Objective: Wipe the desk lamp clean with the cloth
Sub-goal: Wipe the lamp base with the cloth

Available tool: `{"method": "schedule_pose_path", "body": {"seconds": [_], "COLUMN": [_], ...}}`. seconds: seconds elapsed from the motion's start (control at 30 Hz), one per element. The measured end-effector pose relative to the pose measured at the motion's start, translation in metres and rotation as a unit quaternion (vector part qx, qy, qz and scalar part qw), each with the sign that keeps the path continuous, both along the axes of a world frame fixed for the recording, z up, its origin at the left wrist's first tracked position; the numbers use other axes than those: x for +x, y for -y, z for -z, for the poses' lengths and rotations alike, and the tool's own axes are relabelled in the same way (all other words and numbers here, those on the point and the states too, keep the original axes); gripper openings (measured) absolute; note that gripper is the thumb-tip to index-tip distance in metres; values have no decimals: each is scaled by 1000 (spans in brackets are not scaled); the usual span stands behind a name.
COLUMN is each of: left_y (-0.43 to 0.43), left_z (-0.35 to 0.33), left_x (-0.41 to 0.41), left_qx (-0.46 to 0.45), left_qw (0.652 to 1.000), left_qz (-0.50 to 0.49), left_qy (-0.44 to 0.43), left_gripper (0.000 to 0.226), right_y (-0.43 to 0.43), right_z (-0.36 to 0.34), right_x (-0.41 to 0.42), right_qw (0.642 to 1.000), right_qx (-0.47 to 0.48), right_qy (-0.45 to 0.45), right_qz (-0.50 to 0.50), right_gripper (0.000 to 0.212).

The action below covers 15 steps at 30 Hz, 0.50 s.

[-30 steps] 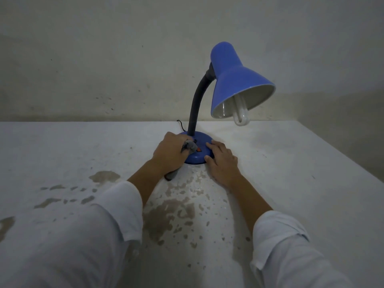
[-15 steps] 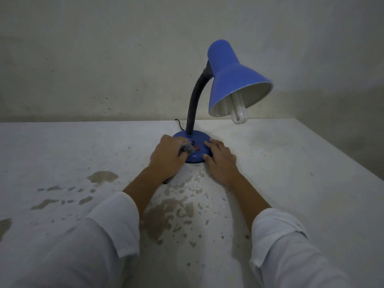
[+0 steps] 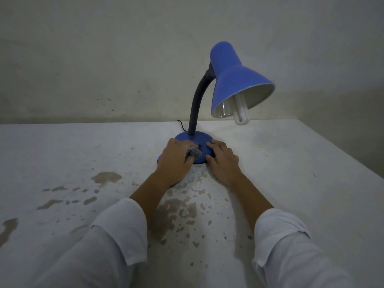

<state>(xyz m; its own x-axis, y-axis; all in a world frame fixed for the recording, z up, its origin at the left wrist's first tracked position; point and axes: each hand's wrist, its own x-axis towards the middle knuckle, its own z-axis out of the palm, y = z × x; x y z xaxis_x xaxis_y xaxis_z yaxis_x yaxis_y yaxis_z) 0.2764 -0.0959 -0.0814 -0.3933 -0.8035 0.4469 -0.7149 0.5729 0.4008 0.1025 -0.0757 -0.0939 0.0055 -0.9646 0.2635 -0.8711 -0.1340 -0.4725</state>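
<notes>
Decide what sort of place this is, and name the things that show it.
Probably a plain indoor room: a worn white table against a stained wall, with a blue desk lamp on it.

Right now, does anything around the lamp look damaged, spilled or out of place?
The white table is marred by brownish patches, flaked or stained, I cannot tell which, in front of the lamp and off to the left. The bulb pokes out below the rim of the shade. The lamp itself stands upright.
</notes>
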Motion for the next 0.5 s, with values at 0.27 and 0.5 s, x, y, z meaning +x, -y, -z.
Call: {"method": "schedule_pose_path", "body": {"seconds": [0.27,0.5], "left_y": [7,-1], "left_z": [-18,1], "left_x": [11,4], "left_qx": [62,0], "left_qw": [994,998], "left_qz": [-11,10], "left_qy": [-90,-56], "left_gripper": [34,20], "right_y": [-1,0], "right_z": [-1,-1], "right_x": [0,-1], "right_qw": [1000,1000], "right_qx": [6,10], "right_qy": [14,12], "right_qz": [-2,0], "right_gripper": [47,48]}}
